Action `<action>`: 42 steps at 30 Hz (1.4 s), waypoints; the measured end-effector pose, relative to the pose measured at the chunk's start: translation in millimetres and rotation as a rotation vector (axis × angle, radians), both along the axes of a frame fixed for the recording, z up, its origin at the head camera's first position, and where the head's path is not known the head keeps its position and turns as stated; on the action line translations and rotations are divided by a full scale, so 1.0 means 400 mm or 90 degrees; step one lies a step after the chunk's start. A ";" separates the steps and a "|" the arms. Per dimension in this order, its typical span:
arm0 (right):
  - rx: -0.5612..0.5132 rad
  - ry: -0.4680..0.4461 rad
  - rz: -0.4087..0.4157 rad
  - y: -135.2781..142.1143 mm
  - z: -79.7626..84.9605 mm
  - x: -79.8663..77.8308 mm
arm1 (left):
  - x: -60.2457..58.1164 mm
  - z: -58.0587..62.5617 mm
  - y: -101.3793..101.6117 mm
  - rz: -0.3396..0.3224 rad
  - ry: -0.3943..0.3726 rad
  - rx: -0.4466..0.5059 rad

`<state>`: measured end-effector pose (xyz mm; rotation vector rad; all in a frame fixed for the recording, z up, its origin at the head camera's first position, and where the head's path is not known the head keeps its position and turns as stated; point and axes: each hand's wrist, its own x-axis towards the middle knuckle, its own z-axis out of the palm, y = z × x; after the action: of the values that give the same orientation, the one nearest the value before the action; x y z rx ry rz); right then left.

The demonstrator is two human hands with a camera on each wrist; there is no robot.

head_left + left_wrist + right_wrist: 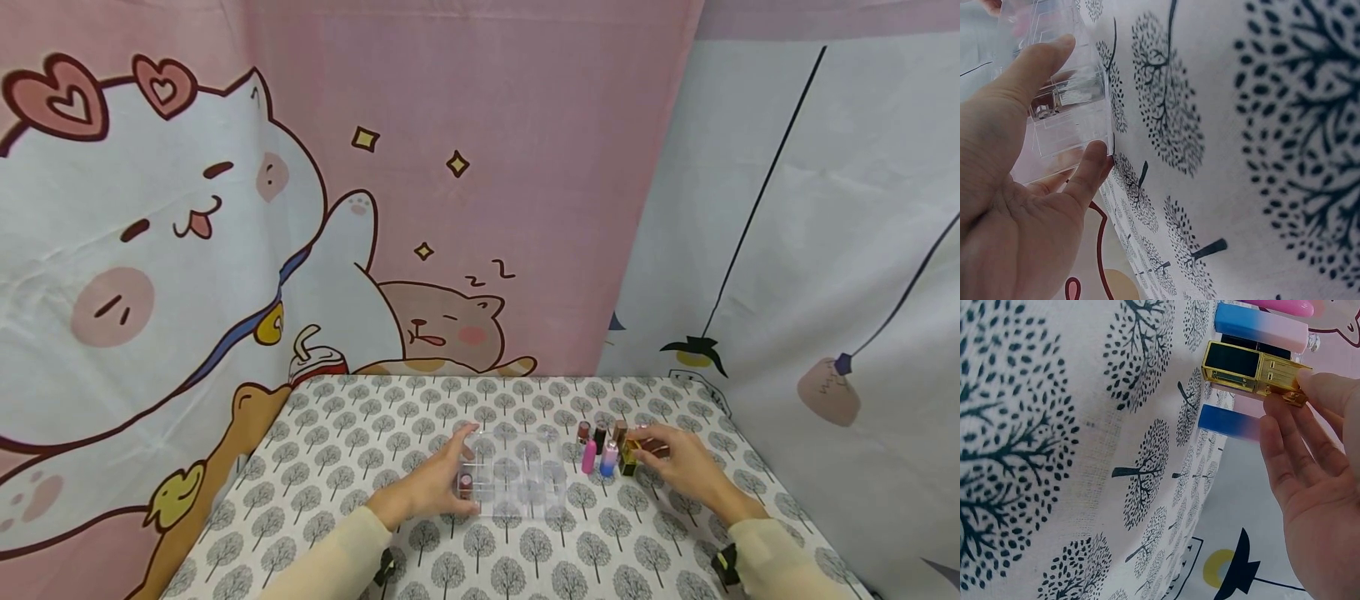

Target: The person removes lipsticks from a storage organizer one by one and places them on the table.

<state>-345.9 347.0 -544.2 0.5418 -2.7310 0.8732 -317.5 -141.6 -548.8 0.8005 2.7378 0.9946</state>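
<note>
A clear plastic organizer (525, 492) with several compartments lies on the cloth. My left hand (429, 486) holds its left side, thumb at the near edge and fingers toward the far edge. One small reddish-brown lipstick (466, 483) stands in a left compartment. To the right, my right hand (688, 468) pinches the gold top of a black-and-gold lipstick (1232, 362) between thumb and fingers. This lipstick is upright among other tubes. Beside it stand a blue-to-pink tube (1260, 326) and, on its other side, a second blue-to-pink tube (1225, 422), partly behind the fingers.
A bright pink tube (588, 457), a black tube (600, 438), a brown one (619, 430) and a reddish-brown one (583, 432) make up the rest of the group right of the organizer. The tree-print cloth (450, 571) covers the table, with a cartoon curtain (480, 208) behind.
</note>
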 end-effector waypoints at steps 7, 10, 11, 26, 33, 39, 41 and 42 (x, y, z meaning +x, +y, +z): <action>-0.009 -0.021 -0.007 0.006 -0.003 0.000 | -0.001 -0.002 0.003 0.004 -0.009 -0.002; -0.018 -0.029 -0.010 0.007 -0.002 0.001 | -0.002 -0.003 0.004 0.004 -0.008 -0.002; -0.021 -0.027 -0.007 0.008 -0.002 0.002 | -0.002 -0.002 0.004 0.004 -0.008 -0.003; -0.037 0.059 -0.035 0.003 0.001 0.020 | 0.004 0.002 0.004 0.003 -0.009 0.001; -0.025 0.138 -0.037 -0.022 0.020 0.028 | 0.000 0.003 0.001 0.007 -0.016 0.000; -0.026 0.144 -0.033 -0.053 0.041 0.040 | -0.005 -0.004 0.000 0.006 -0.017 0.004; -0.029 0.156 -0.022 -0.064 0.045 0.042 | -0.006 -0.006 0.000 0.004 -0.017 0.005; -0.030 0.162 -0.018 -0.070 0.047 0.043 | -0.007 -0.007 0.000 0.004 -0.017 0.006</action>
<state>-328.7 319.2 -525.6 0.5622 -2.4765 0.8004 -320.2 -141.7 -551.5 0.7755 2.7165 1.0134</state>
